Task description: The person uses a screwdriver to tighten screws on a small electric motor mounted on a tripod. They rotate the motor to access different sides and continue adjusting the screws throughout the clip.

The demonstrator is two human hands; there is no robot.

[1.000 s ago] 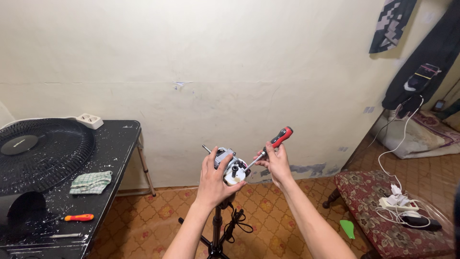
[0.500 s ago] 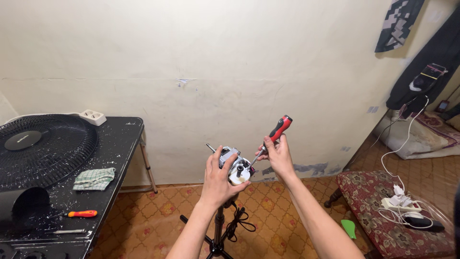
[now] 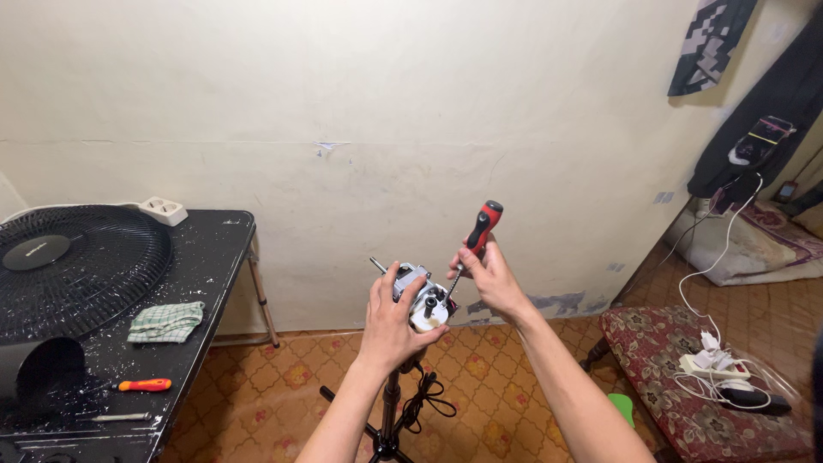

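- The small silver-and-white metal fan motor (image 3: 422,298) sits on top of a thin black pole stand (image 3: 390,411), in front of the pale wall and over the patterned orange floor tiles.
- The left hand (image 3: 393,321) wraps the motor from below and behind, fingers curled closed round its body and thumb up along its side.
- The right hand (image 3: 486,276) has its fingers pinched shut round the red-and-black-handled screwdriver (image 3: 474,243), low on the grip, just above the shank.
- Handling, as a judgement: the motor looks dense and rigid, heavy for its bulk and top-heavy on so slim a stand; smooth metal could slip, so the casing's sides are the place to hold it, not the thin shaft.
- Its short black shaft (image 3: 429,307) points toward the camera and slightly down; a thin metal pin (image 3: 378,264) sticks out up-left at the rear, so the long axis runs back-left to front-right.
- The screwdriver is stiff and light; its axis slants from handle at upper right to tip at lower left, the tip meeting the motor's face.
- On the black paint-spattered table (image 3: 214,257) at left lie a round black fan grille (image 3: 77,266), a folded green checked cloth (image 3: 166,321) and a small orange-handled screwdriver (image 3: 141,385), well apart from both hands.
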